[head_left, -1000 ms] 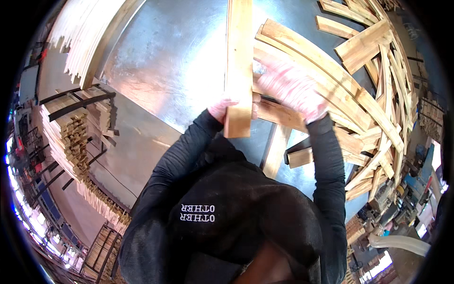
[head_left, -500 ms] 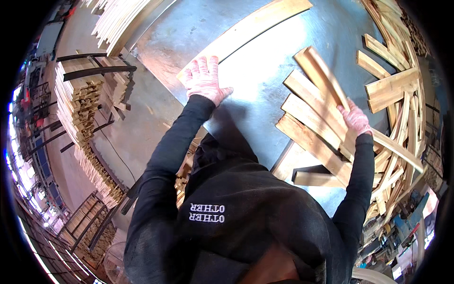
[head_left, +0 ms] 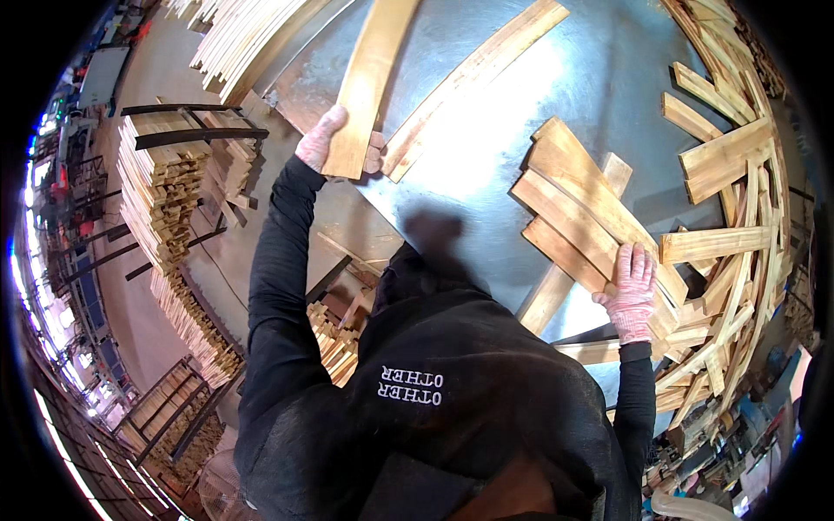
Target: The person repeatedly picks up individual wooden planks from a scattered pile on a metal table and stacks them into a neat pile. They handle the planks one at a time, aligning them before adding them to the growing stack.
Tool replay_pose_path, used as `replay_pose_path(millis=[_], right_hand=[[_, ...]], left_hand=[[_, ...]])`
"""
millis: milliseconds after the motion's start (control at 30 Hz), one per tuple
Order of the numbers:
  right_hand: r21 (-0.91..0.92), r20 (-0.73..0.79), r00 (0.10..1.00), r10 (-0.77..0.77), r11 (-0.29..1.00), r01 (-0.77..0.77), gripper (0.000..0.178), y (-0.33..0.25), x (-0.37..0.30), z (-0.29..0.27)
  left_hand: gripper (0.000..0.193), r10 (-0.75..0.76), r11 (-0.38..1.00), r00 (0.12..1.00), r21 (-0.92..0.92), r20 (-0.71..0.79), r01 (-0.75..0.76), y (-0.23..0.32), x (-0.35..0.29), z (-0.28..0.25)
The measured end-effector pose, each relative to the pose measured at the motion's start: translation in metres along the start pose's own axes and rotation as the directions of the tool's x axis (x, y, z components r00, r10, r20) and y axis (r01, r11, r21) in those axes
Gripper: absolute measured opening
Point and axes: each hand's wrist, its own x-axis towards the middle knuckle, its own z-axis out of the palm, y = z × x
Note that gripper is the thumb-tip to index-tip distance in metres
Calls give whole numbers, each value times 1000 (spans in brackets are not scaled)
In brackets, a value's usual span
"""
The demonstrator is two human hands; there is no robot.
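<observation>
My left hand (head_left: 320, 141), in a pink-and-white glove, grips the near end of a wooden board (head_left: 369, 78), its thumb side on the left edge and fingertips showing past the right edge. A narrower board (head_left: 478, 82) lies just right of it on the shiny metal tabletop (head_left: 469, 165). On the right, my gloved right hand (head_left: 632, 291) rests flat, fingers stretched, on the near part of a fan of overlapping boards (head_left: 591, 195). A paler board (head_left: 547, 300) runs crosswise beneath that fan.
A heap of loose wooden strips (head_left: 738, 278) lines the table's right edge. Left of the table stand stacked strips (head_left: 165, 182) on a dark metal rack, with a pale bundle (head_left: 252, 39) farther off. More cut pieces (head_left: 334, 343) lie low beside my left arm.
My left hand went from lying flat on a board to gripping one, which has swung more upright in view. My right hand let go of a narrow strip and moved nearer, onto the fanned boards.
</observation>
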Motion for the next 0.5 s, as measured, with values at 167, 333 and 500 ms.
replay_pose_path(millis=[167,333,500], right_hand=[[84,-154,976,-153,982,167,83,34,12,14],[-49,-205,963,-177,984,170,42,60,39,-30],[583,-160,987,-16,805,107,45,2,108,-78]], left_hand=[[95,41,896,936,-427,351,121,-27,7,-33],[102,184,920,939,-388,291,-60,-47,1,-6],[64,73,997,997,26,23,-74,-63,-18,8]])
